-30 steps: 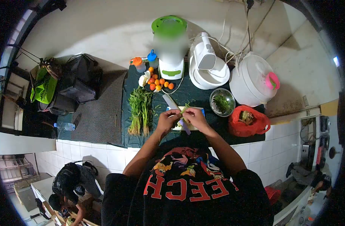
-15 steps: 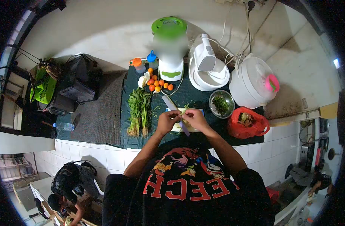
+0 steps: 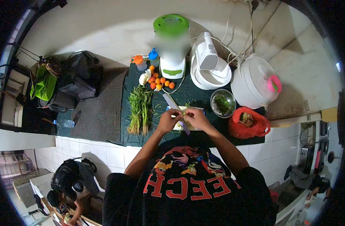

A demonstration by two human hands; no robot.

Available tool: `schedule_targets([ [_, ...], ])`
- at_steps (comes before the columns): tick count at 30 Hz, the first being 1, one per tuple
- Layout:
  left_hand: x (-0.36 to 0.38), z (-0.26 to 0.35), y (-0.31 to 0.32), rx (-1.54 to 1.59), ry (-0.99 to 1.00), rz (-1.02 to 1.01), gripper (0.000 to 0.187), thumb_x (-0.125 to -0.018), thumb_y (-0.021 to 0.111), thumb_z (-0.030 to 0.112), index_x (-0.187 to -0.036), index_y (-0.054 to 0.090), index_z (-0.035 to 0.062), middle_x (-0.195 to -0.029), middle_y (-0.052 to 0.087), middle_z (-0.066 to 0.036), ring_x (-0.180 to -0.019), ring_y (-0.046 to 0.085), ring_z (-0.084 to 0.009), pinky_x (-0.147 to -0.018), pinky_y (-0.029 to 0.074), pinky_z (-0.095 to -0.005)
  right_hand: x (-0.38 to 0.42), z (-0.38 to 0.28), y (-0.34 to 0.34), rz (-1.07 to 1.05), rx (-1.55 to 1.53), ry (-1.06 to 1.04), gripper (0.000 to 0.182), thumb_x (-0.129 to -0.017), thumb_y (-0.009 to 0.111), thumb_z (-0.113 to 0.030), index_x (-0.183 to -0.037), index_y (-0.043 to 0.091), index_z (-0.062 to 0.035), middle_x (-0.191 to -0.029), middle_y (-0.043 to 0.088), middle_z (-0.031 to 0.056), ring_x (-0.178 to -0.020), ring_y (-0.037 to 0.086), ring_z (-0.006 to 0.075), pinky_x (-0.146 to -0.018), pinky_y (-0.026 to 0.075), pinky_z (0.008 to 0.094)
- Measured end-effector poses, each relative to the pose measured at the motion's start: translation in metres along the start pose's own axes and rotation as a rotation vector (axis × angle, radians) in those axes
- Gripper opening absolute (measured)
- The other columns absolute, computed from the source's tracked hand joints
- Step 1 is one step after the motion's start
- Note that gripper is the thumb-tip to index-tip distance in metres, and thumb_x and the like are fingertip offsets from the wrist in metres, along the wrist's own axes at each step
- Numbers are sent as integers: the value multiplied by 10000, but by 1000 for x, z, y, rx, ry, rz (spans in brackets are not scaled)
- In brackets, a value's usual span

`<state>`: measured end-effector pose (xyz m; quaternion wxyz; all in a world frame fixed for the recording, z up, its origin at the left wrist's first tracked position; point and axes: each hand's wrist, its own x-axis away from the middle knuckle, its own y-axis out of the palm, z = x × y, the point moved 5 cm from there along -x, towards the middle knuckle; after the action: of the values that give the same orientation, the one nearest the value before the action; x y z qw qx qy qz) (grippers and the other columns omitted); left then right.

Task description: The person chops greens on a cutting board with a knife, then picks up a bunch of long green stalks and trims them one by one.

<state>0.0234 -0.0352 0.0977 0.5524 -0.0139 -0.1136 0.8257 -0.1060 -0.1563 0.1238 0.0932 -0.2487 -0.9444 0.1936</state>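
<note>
Above a white cutting board (image 3: 197,112), my left hand (image 3: 170,121) and my right hand (image 3: 196,119) meet fingertip to fingertip. Both pinch a small pale green vegetable piece (image 3: 183,113); its exact kind is too small to make out. Beneath the hands a knife (image 3: 170,100) lies slantwise over the board, its wide blade pointing away and its purple handle toward me. Neither hand grips the knife. To the left lies a bunch of leafy greens (image 3: 139,109) with roots toward me. A metal bowl (image 3: 233,101) of chopped greens is on the right.
Orange tomatoes (image 3: 162,80), a white-green blender (image 3: 173,69) and two capped bottles stand at the back. A white stand mixer (image 3: 208,60), a large white rice cooker (image 3: 251,83) and a red plastic bag (image 3: 242,129) fill the right side. Two people are in the background.
My fingertips have shifted slightly on the vegetable piece, and less of it shows above them. The knife stays on the board. The whole view has moved a little.
</note>
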Motion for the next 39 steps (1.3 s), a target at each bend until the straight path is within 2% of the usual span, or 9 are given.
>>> schedule_targets([
  [5, 4, 29, 6, -563, 280, 84, 162, -912, 683, 187, -986, 709, 45, -947, 684, -150, -946, 618, -367, -853, 483, -467, 0, 5, 5, 20, 121, -102, 172, -819, 718, -164, -886, 676, -11, -806, 692, 171, -738, 698, 317, -677, 526, 409],
  [7, 1, 20, 8, -543, 227, 61, 167, -918, 672, 197, -1004, 713, 60, -960, 693, -140, -961, 616, -357, -857, 476, -469, 1, -4, 2, 21, 227, -77, 188, -817, 709, -180, -904, 671, -19, -829, 689, 189, -791, 684, 385, -701, 527, 447],
  [15, 11, 41, -2, -801, 259, 107, 183, -902, 704, 206, -1034, 755, 90, -983, 739, -123, -886, 672, -349, -795, 522, -428, 7, -14, -13, 131, 511, -117, 138, -819, 680, -171, -833, 626, -45, -822, 648, 138, -759, 665, 365, -646, 524, 463],
  [20, 9, 6, -13, -217, -202, 98, 231, -907, 769, 238, -1061, 753, 67, -909, 754, -77, -738, 690, -150, -709, 552, -315, -18, 20, -36, 253, 583, -26, 118, -843, 667, -169, -828, 627, -59, -838, 648, 135, -800, 666, 369, -655, 527, 479],
  [24, 6, -23, -4, 220, -252, 89, 240, -873, 811, 177, -1046, 747, 23, -930, 763, -59, -793, 676, -102, -703, 526, -266, -49, 43, -45, 223, 552, -73, 138, -856, 670, -172, -906, 685, -45, -863, 680, 160, -815, 667, 377, -695, 530, 480],
  [30, 8, 3, -10, 143, -219, 146, 251, -852, 827, 145, -1011, 715, -13, -862, 749, -51, -726, 654, -85, -684, 532, -261, -33, 18, -19, 119, 305, -124, 272, -914, 667, -221, -1059, 729, 0, -903, 728, 212, -798, 716, 338, -706, 550, 419],
  [33, 6, -2, -12, 113, -195, 185, 242, -843, 829, 134, -1013, 720, 3, -856, 757, -54, -733, 673, -91, -675, 537, -264, -17, 27, 4, 0, -198, 214, 362, -914, 747, -341, -1038, 729, -2, -795, 734, 86, -716, 676, 136, -659, 525, 316],
  [36, 7, 13, -12, -30, -136, 215, 249, -840, 821, 128, -1035, 721, 9, -883, 770, -87, -791, 718, -116, -700, 548, -275, -11, 20, 9, 161, -100, 12, 363, -883, 783, -333, -1038, 731, -10, -800, 740, 73, -699, 675, 129, -666, 530, 307],
  [39, 4, 26, -8, -181, -79, 178, 274, -840, 812, 138, -1056, 716, -1, -900, 770, -120, -815, 741, -153, -713, 558, -294, -9, 22, 8, 89, -181, 98, 345, -866, 800, -334, -999, 749, -20, -806, 743, 54, -704, 672, 114, -687, 535, 295],
])
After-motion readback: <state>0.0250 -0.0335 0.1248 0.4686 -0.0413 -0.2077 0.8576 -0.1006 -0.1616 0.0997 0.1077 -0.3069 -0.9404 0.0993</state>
